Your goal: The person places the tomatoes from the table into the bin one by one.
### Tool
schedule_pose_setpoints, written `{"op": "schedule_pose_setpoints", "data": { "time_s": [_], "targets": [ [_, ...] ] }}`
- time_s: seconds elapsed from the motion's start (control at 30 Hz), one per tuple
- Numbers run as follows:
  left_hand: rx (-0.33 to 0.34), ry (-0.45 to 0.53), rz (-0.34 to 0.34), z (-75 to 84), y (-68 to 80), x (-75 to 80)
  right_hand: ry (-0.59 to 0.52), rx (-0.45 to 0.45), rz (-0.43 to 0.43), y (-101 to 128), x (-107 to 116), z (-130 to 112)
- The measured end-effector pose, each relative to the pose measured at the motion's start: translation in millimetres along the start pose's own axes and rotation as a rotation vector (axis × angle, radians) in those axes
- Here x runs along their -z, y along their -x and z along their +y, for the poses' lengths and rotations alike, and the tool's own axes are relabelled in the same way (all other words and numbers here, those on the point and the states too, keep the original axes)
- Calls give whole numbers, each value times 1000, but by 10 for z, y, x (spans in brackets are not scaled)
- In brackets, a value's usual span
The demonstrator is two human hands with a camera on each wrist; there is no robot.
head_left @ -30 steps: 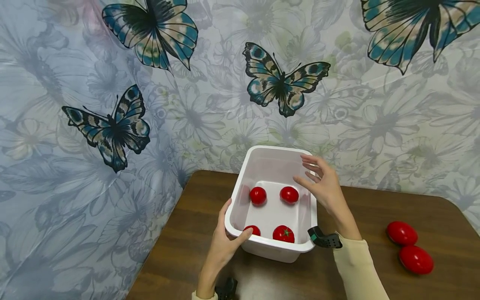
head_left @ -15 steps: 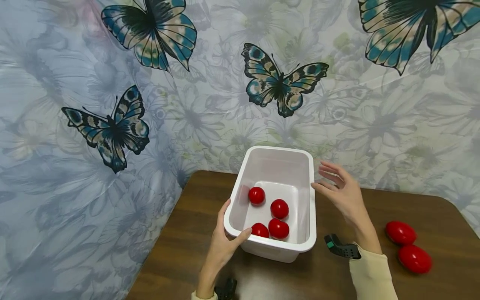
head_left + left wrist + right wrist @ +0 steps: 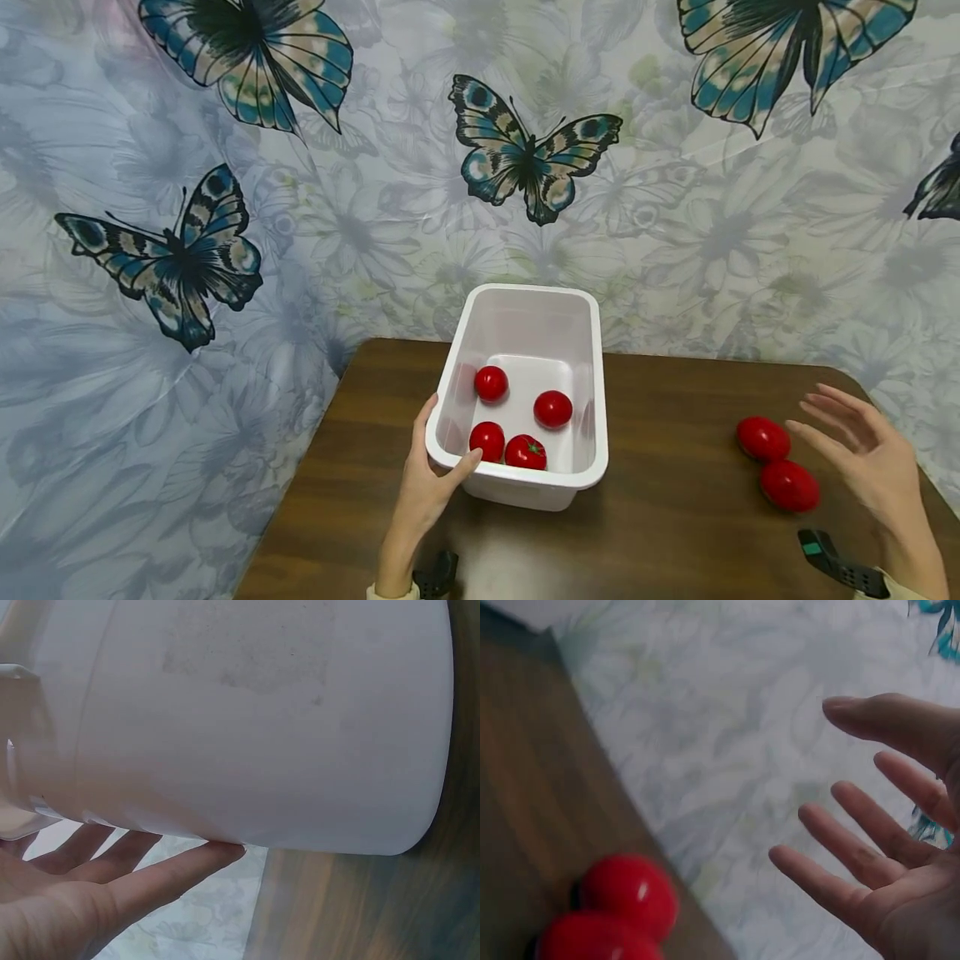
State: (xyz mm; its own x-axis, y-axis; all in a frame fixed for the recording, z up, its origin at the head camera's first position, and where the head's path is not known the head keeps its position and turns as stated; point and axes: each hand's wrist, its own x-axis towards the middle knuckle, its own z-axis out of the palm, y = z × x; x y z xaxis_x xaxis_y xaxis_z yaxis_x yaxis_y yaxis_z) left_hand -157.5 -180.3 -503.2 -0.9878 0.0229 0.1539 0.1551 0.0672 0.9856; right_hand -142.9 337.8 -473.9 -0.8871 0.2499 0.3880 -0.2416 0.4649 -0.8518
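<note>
A white plastic bin [image 3: 517,487] stands on the table, with several red tomatoes [image 3: 552,409] lying loose on its floor. My left hand [image 3: 423,492] grips the bin's near left corner, thumb over the rim; the left wrist view has its fingers [image 3: 180,874] against the outer wall. Two more tomatoes, a farther one [image 3: 763,438] and a nearer one [image 3: 790,486], touch each other to the right of the bin. Just right of them my right hand [image 3: 873,462] hovers with fingers spread and nothing held; in the right wrist view this hand [image 3: 885,855] is apart from both.
The brown wooden table [image 3: 667,433] ends at a wall cloth [image 3: 390,242] printed with flowers and butterflies. Dark bands sit on the left wrist [image 3: 438,575] and the right wrist [image 3: 840,567].
My right hand has moved from over the bin's right rim to beyond the two loose tomatoes. Tomatoes inside the bin have rolled to new spots. The left hand keeps its grip; the head view has shifted.
</note>
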Motion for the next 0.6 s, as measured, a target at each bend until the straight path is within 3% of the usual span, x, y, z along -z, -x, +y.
{"op": "schedule_pose_setpoints", "data": {
  "time_s": [0.07, 0.2, 0.37, 0.47, 0.6],
  "targets": [
    [2, -11, 6, -5, 4, -4, 14, -43, 10, 98, 73, 165],
    [12, -9, -2, -8, 18, 9, 51, -237, -2, 314, 67, 515],
    [3, 5, -7, -2, 25, 5, 266, -446, -65, 472, -41, 810],
    [-1, 14, -4, 6, 20, 1, 364, -495, -70, 502, -130, 876],
    [-3, 8, 2, 14, 10, 6, 381, -486, -48, 532, -218, 900]
  ]
}}
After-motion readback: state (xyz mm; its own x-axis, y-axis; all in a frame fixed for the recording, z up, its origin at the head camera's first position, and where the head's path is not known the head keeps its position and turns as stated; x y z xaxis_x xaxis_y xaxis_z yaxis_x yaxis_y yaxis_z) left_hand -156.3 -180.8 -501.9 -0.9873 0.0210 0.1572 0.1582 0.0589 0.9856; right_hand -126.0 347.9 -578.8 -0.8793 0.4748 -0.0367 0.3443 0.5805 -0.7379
